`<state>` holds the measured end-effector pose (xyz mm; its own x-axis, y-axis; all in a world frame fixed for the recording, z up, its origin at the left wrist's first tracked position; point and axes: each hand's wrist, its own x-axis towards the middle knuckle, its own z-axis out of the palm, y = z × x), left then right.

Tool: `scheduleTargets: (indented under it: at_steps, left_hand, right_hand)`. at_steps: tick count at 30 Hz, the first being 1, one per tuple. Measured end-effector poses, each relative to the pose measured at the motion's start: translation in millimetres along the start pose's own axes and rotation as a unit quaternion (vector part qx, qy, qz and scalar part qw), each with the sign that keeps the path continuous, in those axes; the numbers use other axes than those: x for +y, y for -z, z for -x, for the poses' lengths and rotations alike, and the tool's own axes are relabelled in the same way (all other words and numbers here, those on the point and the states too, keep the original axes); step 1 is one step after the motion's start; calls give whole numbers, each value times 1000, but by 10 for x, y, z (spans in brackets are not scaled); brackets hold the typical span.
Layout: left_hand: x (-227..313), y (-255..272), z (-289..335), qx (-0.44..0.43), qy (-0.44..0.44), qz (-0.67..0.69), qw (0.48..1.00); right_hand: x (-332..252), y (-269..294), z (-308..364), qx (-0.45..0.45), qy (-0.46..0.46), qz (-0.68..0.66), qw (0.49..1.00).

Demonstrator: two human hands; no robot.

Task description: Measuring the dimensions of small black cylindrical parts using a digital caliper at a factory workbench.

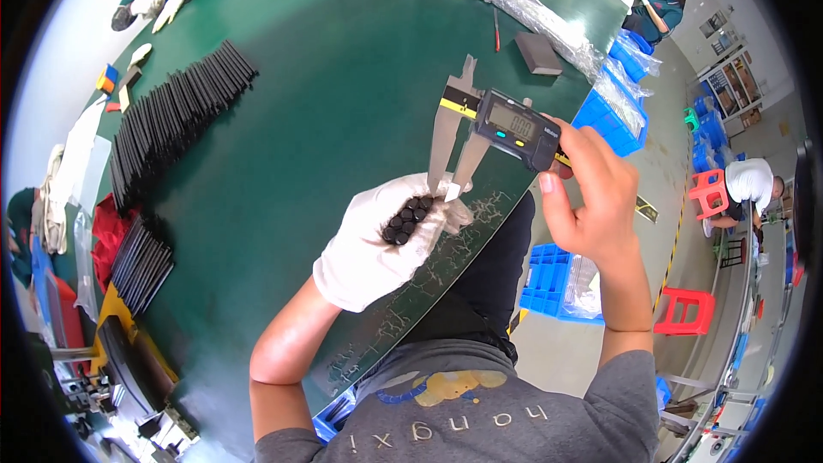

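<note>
In a white glove, my left hand (364, 244) is closed around a bundle of black rods (406, 221), whose round ends face up. My bare right hand (598, 197) grips a digital caliper (519, 127) by its display end, with thumb and fingers around the body. The caliper's long jaws stand apart and point down to the gloved fingertips beside the bundle. Whether a rod sits between the jaw tips I cannot tell. On the left of the green table (326, 103) lies a long row of black rods (176, 120), side by side.
A shorter stack of dark rods (141, 266) lies at the lower left. A dark box (538, 53), a red pen-like tool (496, 30) and a plastic-wrapped bundle (540, 17) lie at the back. Blue crates (613, 116) stand by the right edge. Co-workers sit farther off.
</note>
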<state>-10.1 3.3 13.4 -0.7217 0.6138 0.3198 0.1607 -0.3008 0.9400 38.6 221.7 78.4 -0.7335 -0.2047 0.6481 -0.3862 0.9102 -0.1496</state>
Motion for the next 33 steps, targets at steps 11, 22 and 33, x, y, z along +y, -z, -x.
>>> scheduleTargets:
  at_steps: [11,22,33]
  left_hand:
    - [62,120,-38,-80,19,37,996]
    - [88,181,-68,-115,31,38,992]
    - [-32,131,-4,-76,-10,70,995]
  right_hand:
    - [58,-53,-89,-44,31,-22,998]
    - [203,-87,-201,-8,94,-5,996]
    - [218,-74,-151,-11,84,25,996]
